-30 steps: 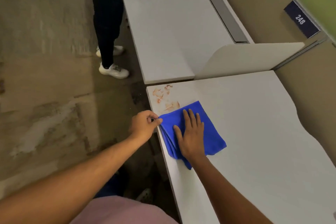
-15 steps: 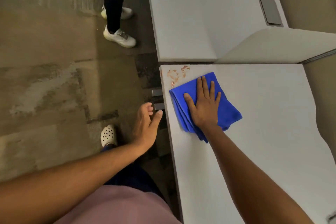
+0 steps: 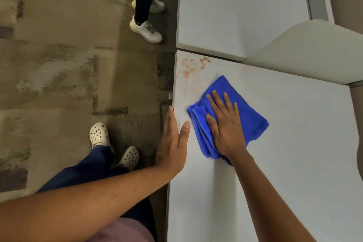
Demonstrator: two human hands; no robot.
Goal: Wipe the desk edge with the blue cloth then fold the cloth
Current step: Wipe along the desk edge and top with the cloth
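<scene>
A folded blue cloth [image 3: 249, 116] lies on the white desk [image 3: 294, 153] near its left edge. My right hand [image 3: 225, 122] presses flat on the cloth with its fingers spread. My left hand [image 3: 172, 139] rests flat against the desk's left edge, fingers straight and together, thumb on the desktop, holding nothing. Orange-red smears [image 3: 193, 65] mark the desk's far left corner, just beyond the cloth.
A second white desk [image 3: 235, 6] adjoins at the far side, with a curved white divider panel [image 3: 314, 49] on the right. Another person's legs and white sneakers [image 3: 146, 30] stand on the carpet to the left. My own feet in white clogs [image 3: 114, 145] are below.
My left hand let go of the cloth's corner, dropped off the desk and now lies flat against the desk edge. My right hand slid the cloth rightward, away from the edge. The camera tilted down.
</scene>
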